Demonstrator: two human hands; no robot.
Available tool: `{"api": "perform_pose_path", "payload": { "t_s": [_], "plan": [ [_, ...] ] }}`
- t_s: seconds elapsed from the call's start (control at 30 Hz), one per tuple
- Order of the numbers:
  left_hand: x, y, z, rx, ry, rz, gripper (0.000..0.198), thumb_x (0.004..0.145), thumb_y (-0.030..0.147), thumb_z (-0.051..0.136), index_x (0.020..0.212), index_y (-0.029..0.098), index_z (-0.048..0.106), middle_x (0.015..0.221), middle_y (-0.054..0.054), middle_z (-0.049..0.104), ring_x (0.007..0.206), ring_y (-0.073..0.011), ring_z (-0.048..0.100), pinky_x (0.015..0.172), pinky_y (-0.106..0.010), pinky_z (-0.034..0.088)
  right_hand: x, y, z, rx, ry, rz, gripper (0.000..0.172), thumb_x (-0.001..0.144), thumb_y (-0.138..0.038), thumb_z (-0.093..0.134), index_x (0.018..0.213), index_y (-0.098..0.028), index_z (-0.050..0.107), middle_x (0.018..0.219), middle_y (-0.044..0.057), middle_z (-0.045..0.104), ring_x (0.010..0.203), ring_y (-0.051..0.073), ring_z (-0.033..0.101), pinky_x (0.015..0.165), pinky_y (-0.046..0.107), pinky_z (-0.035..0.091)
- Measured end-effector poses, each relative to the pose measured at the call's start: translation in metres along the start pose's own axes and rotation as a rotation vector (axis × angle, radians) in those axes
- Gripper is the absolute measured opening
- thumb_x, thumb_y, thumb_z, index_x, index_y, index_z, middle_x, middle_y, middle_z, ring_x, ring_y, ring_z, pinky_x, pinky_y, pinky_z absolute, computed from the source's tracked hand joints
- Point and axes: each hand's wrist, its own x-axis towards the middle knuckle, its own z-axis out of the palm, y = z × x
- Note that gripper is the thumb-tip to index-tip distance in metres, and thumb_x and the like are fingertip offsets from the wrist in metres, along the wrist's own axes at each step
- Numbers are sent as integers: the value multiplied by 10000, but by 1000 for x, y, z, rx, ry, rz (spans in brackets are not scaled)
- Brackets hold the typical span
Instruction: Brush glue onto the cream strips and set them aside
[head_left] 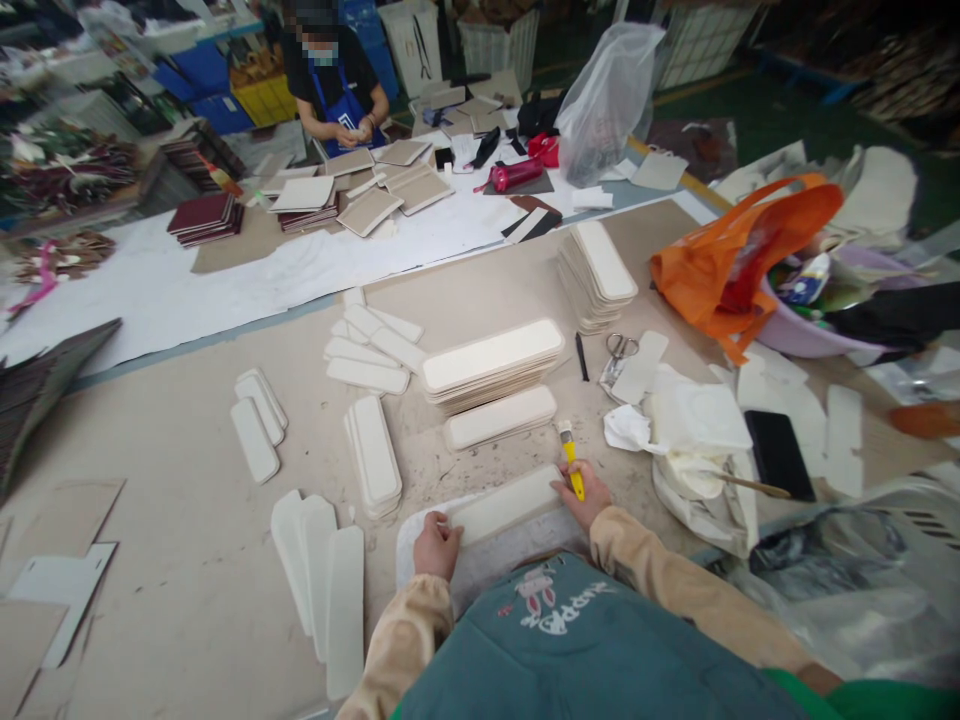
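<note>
Teal apron is filling the bottom edge, tan sleeves reaching out from it. Right hand is closing its grip around a yellow cutter, tip pointing away, just past the right end of a white strip. Left hand is sitting with fingers curled on the strip's left end; can't tell if it's pinching or only pressing. The strip is lying flat between both hands on a pale mat, touching each.

Progress, my read: well underway. A tall stack and a low stack are sitting just beyond the strip, and another stack is standing further back. Loose pieces are lying spread out to the left on the surface. Can't tell which are finished.
</note>
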Motion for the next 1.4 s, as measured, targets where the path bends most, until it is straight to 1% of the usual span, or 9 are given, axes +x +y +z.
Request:
{"api": "perform_pose_path", "payload": {
  "t_s": [0.23, 0.4, 0.57, 0.8, 0.9, 1.03, 1.13, 1.23, 1.4],
  "plan": [
    [-4, 0, -3, 15, 7, 28, 270, 756, 290, 545, 980, 187, 434, 645, 36, 570, 607, -136, 552, 572, -239, 361, -9, -5, -2, 85, 4, 32, 261, 731, -407, 555, 843, -259, 372, 917, 29, 634, 763, 235, 628, 701, 414, 496],
    [-5, 1, -5, 50, 7, 91, 369, 746, 249, 541, 1096, 184, 444, 732, 13, 565, 697, -141, 553, 622, -242, 376, -10, -5, -3, 32, -14, 29, 226, 743, -381, 540, 847, -263, 377, 968, 24, 648, 681, 225, 630, 653, 405, 495],
    [-5, 0, -3, 90, 2, 179, 350, 758, 219, 512, 1107, 187, 499, 772, -9, 552, 742, -152, 539, 687, -258, 397, -9, -5, -4, -60, 15, -60, 164, 732, -334, 522, 828, -263, 409, 967, 24, 655, 804, 243, 622, 713, 414, 485],
    [-6, 1, -3, 100, 0, 178, 353, 766, 214, 512, 1118, 179, 503, 804, -18, 548, 744, -150, 530, 716, -261, 410, -11, -9, -6, -118, 30, -161, 103, 732, -290, 505, 800, -272, 429, 987, 34, 650, 920, 252, 588, 759, 416, 475],
    [-7, 2, -3, 97, -1, 168, 371, 770, 215, 507, 1137, 166, 482, 826, -27, 557, 771, -155, 537, 734, -265, 416, -12, -11, -6, -99, 22, -135, 113, 741, -303, 506, 803, -271, 417, 982, 34, 652, 882, 254, 602, 737, 417, 483],
    [-9, 1, -4, 133, 9, 188, 382, 773, 226, 502, 1150, 169, 474, 935, -60, 551, 867, -174, 544, 795, -288, 429, -15, -16, -7, 23, -2, -28, 177, 752, -345, 527, 820, -273, 380, 945, 27, 656, 720, 234, 624, 665, 410, 503],
    [-12, 0, -9, 150, 79, 306, 418, 742, 207, 521, 1156, 165, 478, 1049, -92, 521, 1008, -202, 508, 909, -327, 403, -19, -29, -14, 176, -32, 6, 241, 751, -378, 557, 841, -271, 360, 968, 25, 644, 692, 214, 618, 674, 410, 513],
    [-14, 6, -18, 100, 95, 510, 498, 717, 234, 554, 1197, 152, 453, 1183, -114, 481, 1151, -229, 428, 1022, -380, 323, -24, -54, -28, 266, -75, -26, 290, 743, -387, 593, 836, -263, 348, 986, 26, 634, 714, 204, 615, 679, 391, 517],
    [-8, 44, -41, -18, -135, 735, 793, 628, 329, 676, 1322, 168, 327, 1363, -111, 380, 1320, -275, 220, 1089, -458, 218, -25, -111, -66, 349, -164, -122, 288, 760, -340, 615, 823, -258, 346, 964, 26, 619, 760, 193, 604, 687, 355, 510]
  ]
}}
